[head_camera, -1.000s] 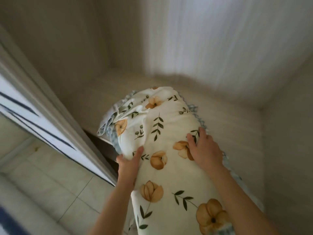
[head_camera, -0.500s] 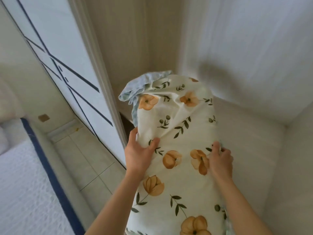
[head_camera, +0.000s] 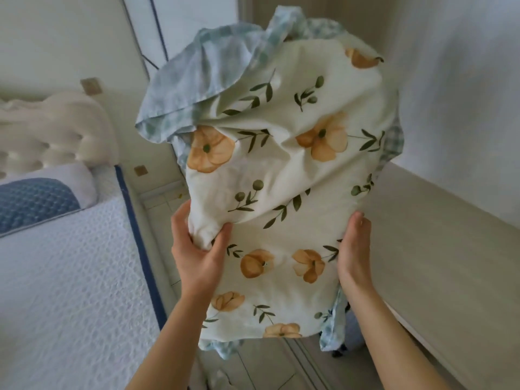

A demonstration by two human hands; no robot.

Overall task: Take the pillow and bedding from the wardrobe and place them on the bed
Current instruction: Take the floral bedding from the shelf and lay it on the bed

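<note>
Head-mounted, looking forward and down, super close on the pillow (head_camera: 281, 175), bed (head_camera: 70, 277) off to the left.

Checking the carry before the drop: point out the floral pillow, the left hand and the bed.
floral pillow (head_camera: 284, 175): head view, middle of its cream front.
left hand (head_camera: 198, 257): head view, back of the hand.
bed (head_camera: 64, 271): head view, white quilted top.

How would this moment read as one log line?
stage: carrying | left hand: grips floral pillow | right hand: supports it | bed: left
</note>
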